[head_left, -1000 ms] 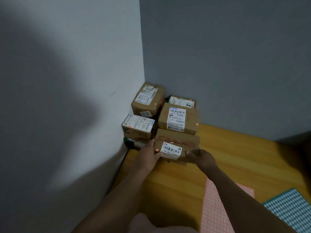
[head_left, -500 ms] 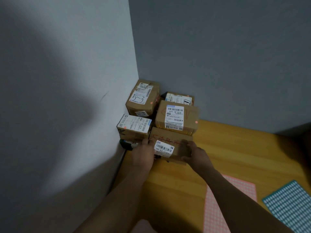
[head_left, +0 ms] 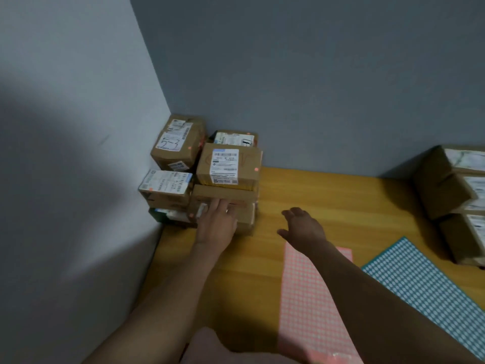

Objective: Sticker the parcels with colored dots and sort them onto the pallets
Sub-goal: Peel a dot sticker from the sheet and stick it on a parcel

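My left hand (head_left: 217, 224) has its fingers (head_left: 219, 206) laid straight and flat against the near face of the front box (head_left: 225, 194). They press it and curl round nothing. My right hand (head_left: 301, 227) hovers just right of the box, fingers loosely spread, empty and clear of the cardboard.

I judge the step to be seating this box square into the corner stack (head_left: 181, 151). I should push low and evenly so it slides rather than tips. Bringing the right palm to the box's right edge would stop it skewing or nudging the parcel (head_left: 228, 166) resting above it.

The box is matt brown card with sharp but slightly dented edges. The parcels behind it carry white barcode labels and small pink dots. Whether this box's own dot shows I cannot tell.

The floor (head_left: 341, 200) under the box looks like smooth yellow wood grain, so card should glide. A pink dot sheet (head_left: 312, 298) lies right of the box and nearer me. A teal sheet (head_left: 430, 279) lies farther right, and more parcels (head_left: 456, 193) stand well right of it.
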